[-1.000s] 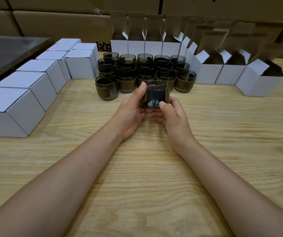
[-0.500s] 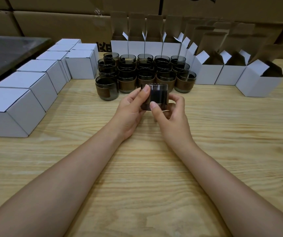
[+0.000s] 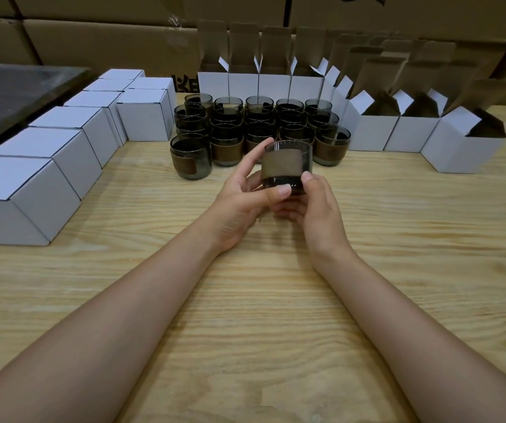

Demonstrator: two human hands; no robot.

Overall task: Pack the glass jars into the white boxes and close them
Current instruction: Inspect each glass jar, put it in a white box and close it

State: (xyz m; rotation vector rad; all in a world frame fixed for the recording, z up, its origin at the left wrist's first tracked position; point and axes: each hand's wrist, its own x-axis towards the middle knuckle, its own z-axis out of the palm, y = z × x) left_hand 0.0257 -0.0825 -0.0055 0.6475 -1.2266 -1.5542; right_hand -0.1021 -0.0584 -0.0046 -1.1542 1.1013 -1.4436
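Holding: both hands keep one glass jar (image 3: 285,166) up off the surface (image 3: 276,315), just in front of the jar cluster (image 3: 257,129).
Left hand (image 3: 239,203): thumb laid across the jar's lower front, forefinger stretched up its left side — a loose, half-spread hold.
Right hand (image 3: 315,209): thumb on the right wall, fingers curled underneath, cupping the jar.
Jar axis: near upright, mouth up, brown band facing the camera.
Key relation: the open white boxes (image 3: 459,148) stand beyond and to the right of the hands, flaps raised, mouths upward — the right hand is nearer. I judge the jar goes in base first, straight down.
Closed boxes (image 3: 25,203): lined along the left, well apart from the jar.
Hidden: the jar's base behind the fingers; the open boxes' dark insides; what the closed boxes contain.
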